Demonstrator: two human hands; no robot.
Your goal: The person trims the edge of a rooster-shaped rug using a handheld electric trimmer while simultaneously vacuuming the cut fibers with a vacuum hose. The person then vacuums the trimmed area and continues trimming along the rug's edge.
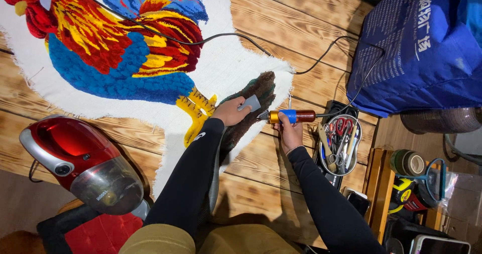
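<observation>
Tufted rooster rug [120, 53], thick pile in red, yellow and blue on a ragged-edged white backing, spread flat over a scorched-grain wooden floor [281, 28]; dark brown-green shaggy patch [253, 98] at the lower right edge, under the yellow feet. Left hand [230, 111] pressed down on that patch, fingers closed around a flat grey vacuum nozzle [250, 103], a ribbed grey hose [216, 178] trailing back along the black sleeve. Right hand [289, 132] just beside it, wrapped tight around a slim cylindrical tool [287, 116] with brass collar, blue band and reddish-brown handle, metal tip aimed at the patch's edge, black cord [331, 45] looping away across the boards. Just right of that hand, a round wire basket [340, 144] of scissors and small hand tools, red handles showing. Further right, a low wooden rack [380, 183] with a roll of dark tape [407, 162] and a yellow-black tape measure [404, 193]. Above, a big blue woven sack [416, 48], crumpled and bulging. Far left, well apart from the hands, a glossy red canister vacuum [80, 163] with a clear smoky dust cup and silver handle.
</observation>
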